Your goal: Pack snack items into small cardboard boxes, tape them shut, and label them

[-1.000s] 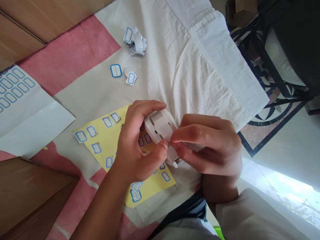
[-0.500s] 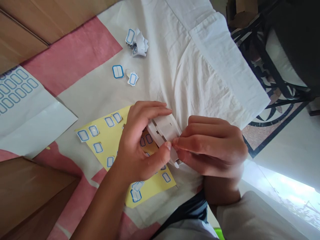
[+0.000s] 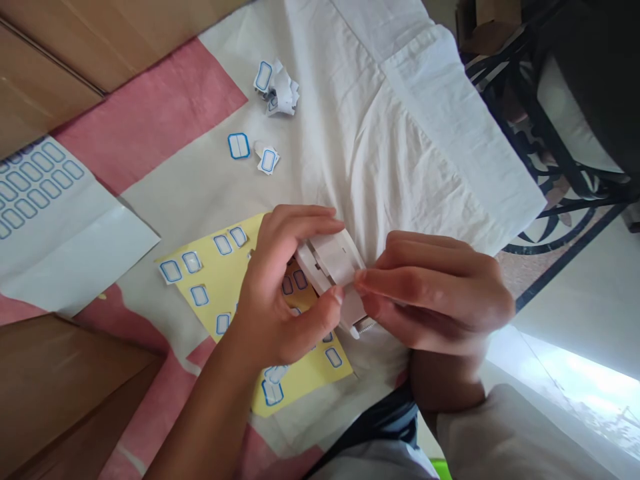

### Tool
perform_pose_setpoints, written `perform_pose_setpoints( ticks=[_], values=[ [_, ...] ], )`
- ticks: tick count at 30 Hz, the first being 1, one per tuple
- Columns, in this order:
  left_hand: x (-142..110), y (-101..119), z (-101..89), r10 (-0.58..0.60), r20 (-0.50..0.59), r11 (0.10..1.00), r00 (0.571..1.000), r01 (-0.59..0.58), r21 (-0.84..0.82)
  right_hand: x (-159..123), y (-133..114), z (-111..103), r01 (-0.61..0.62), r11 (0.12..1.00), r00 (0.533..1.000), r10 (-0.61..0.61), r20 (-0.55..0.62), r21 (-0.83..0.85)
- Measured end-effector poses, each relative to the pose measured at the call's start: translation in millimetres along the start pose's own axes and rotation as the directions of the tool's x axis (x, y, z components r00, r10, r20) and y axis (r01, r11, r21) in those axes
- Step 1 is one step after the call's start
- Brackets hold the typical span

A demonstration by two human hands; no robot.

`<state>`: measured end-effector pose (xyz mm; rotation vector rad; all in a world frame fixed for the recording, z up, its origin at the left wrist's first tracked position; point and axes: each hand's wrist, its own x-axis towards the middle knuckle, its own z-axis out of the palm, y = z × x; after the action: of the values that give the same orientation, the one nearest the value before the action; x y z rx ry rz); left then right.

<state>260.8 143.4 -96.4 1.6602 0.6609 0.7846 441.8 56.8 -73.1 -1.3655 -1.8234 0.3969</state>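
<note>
A small white plastic device point(image 3: 340, 257), flat and box-like with a slot and a ridged lower end, is held tilted above the yellow sheet. My left hand point(image 3: 280, 287) wraps around it, fingers over its top end and thumb on its near side. At its right edge, my right hand point(image 3: 435, 287) is closed in a pinch; whatever is between those fingertips is hidden. The yellow sheet point(image 3: 220, 270) lies beneath my left hand, with several blue-bordered labels point(image 3: 199, 295) scattered on it, some overlapping.
A crumpled paper pile point(image 3: 283, 90), a blue-edged label point(image 3: 239, 146) and small label scraps point(image 3: 268, 160) lie on the cloth point(image 3: 200, 160). To the left are a white label sheet point(image 3: 100, 233) and cardboard boxes point(image 3: 65, 380). A black metal frame point(image 3: 560, 133) stands at right.
My right hand has shifted slightly right, its pinched fingertips still at the device's edge. My left hand keeps its hold on the device. The whole view has drifted a little.
</note>
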Motion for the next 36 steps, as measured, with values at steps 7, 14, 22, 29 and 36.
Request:
perform_pose_setpoints(
  ticks=[7,14,22,29,36],
  values=[
    [-5,4,5.0,-0.14,-0.013,0.988,0.99,0.139,-0.066,9,-7,0,-0.15,0.987,0.987,0.153,-0.057,0.05],
    [-3,6,-1.7,-0.155,0.022,0.982,0.988,0.156,-0.104,15,-11,2,-0.232,0.966,0.971,0.237,-0.035,0.115],
    [4,5,0.3,-0.13,-0.111,0.985,0.985,0.115,-0.129,12,-13,-2,-0.271,0.949,0.962,0.262,0.077,0.161],
    [7,10,1.2,-0.099,-0.154,0.995,0.983,0.093,-0.045,10,-11,-3,-0.277,0.945,0.959,0.261,0.111,0.174],
    [9,16,2.3,-0.164,-0.187,0.986,0.968,0.166,-0.006,8,-8,-3,-0.26,0.946,0.963,0.241,0.118,0.193]
  ],
)
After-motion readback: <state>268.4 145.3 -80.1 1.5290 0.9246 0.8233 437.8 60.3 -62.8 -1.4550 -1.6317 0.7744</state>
